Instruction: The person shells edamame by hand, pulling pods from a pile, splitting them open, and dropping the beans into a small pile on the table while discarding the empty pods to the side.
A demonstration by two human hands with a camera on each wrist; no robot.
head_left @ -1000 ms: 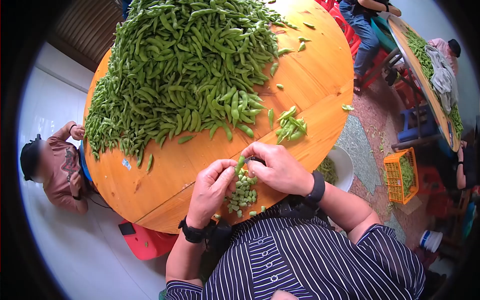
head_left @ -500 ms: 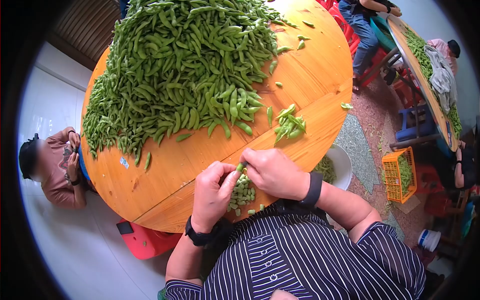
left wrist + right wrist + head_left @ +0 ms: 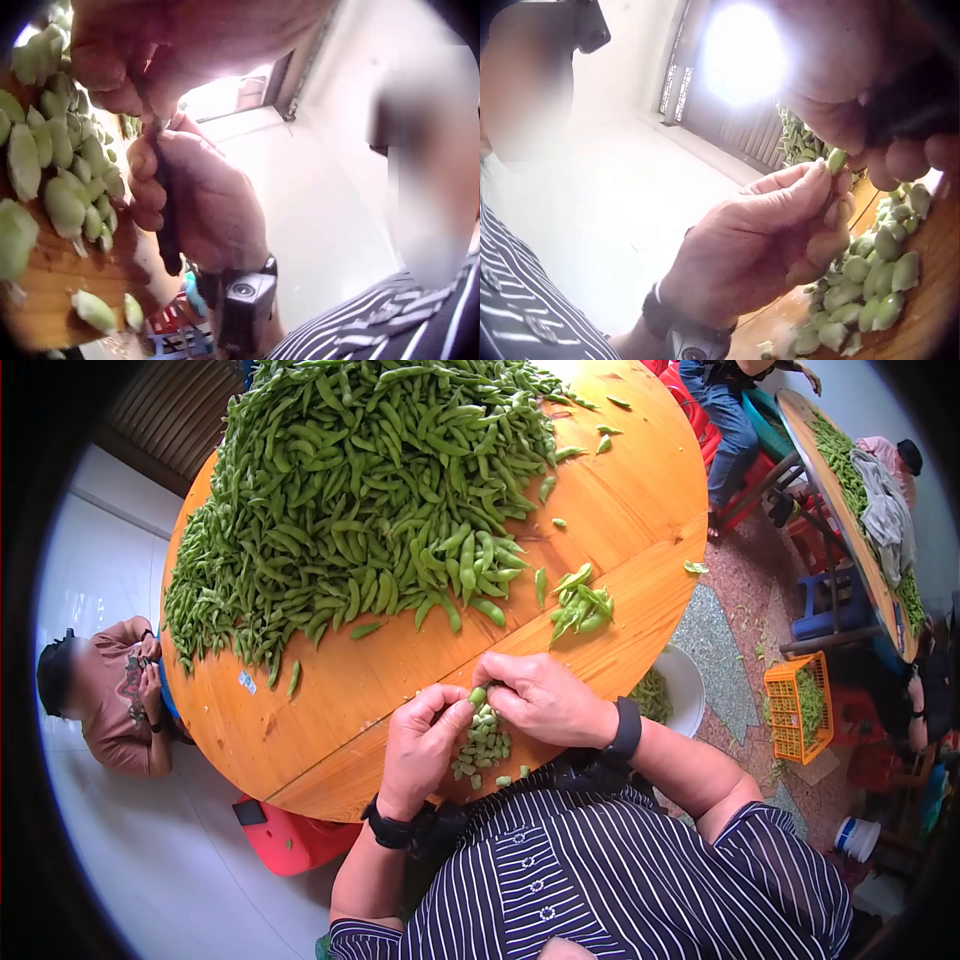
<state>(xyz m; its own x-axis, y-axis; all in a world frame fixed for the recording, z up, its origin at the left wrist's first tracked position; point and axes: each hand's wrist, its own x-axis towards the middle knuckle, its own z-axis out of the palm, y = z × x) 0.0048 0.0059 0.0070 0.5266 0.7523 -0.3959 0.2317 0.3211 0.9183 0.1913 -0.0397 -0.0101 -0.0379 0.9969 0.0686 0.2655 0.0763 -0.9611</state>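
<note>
1. Head view: both hands meet at the near edge of the round table [image 3: 630, 500]. The left hand [image 3: 418, 745] and right hand [image 3: 548, 702] have curled fingers closed on one pod [image 3: 479, 696] between them. Right below lies a pile of shelled beans [image 3: 483, 748]. A big heap of pods [image 3: 360, 490] lies beyond the hands, and a white bowl [image 3: 692, 685] sits to the right of the right hand, off the table.
2. Left wrist view: the right hand [image 3: 210, 210] grips a dark knife [image 3: 166, 225]. The left hand's fingers [image 3: 172, 45] hide the pod.
3. Right wrist view: the left hand [image 3: 765, 247] pinches the pod [image 3: 838, 160] by thumb and fingertips, above the beans [image 3: 870, 289].
4. A second ago the pod stood taller and the knife tip showed; now only the pod's end shows.
</note>
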